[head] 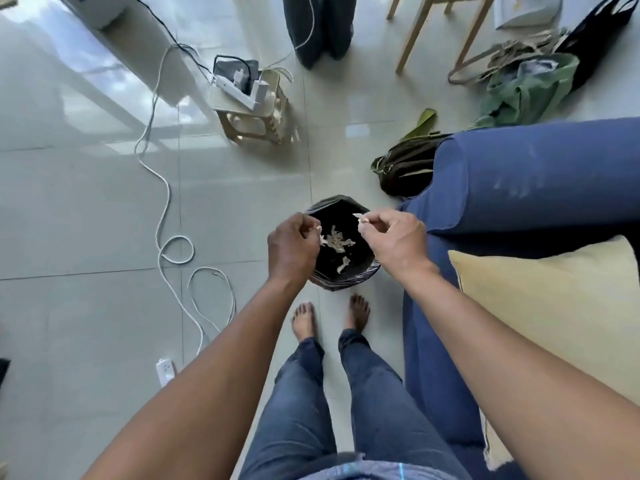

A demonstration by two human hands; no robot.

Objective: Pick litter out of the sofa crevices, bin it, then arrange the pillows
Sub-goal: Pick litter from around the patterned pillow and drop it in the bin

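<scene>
Blue sofa (526, 174), yellow pillow (554, 306) lying on its seat, unarranged. Lined bin (341, 271) beside it, holding paper scraps (337, 239). Left hand (292, 247) and right hand (393, 237), fingers curled, each pinching litter above the bin, evidently to drop it.

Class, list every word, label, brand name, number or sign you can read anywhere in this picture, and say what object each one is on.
No text can be read in this view.
White power strip on the small wooden stool: no legible marking.
White plug on the floor: markings too small to read.
Black-lined bin, blue sofa, pale yellow pillow: no print seen.
</scene>
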